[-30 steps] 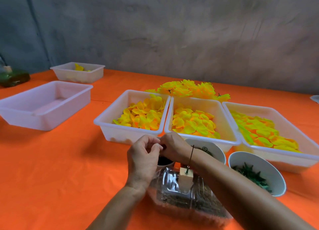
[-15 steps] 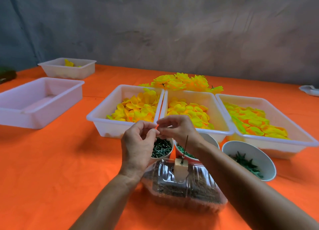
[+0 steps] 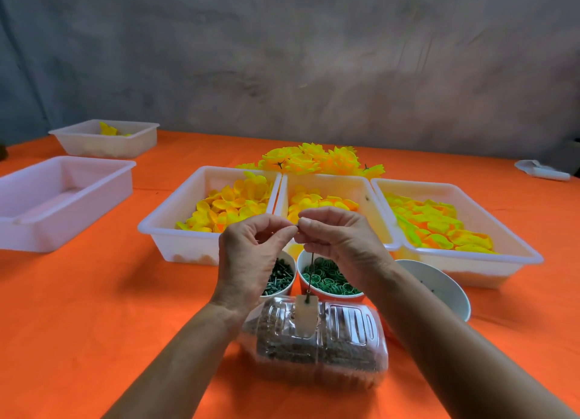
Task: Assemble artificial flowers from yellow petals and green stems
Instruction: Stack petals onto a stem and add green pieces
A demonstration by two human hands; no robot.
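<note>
**Small green piece pinched above the cups, petals waiting**

While both hands meet over the middle of the counter (image 3: 78,308), the left hand (image 3: 251,255) and right hand (image 3: 339,239) have their fingers narrowed to a pinch, tips touching around something tiny and dark; what exactly it is I cannot tell. A thin green stem (image 3: 310,272) stands upright just below the pinch, rising from a small block on a clear plastic box (image 3: 314,340) nearest the person.

Yellow petals (image 3: 229,206) lie in three white trays (image 3: 175,230) behind the hands, with finished flowers (image 3: 310,161) heaped beyond them. Cups of green pins (image 3: 279,275) and green rings (image 3: 329,277) sit just beneath the wrists.

Likely risks from here: the tiny piece could slip from the fingertips and drop into either cup, where it would be lost among look-alikes. Pressing down off-centre could bend the stem or tip its block. A lowered wrist might also knock over a cup.
</note>
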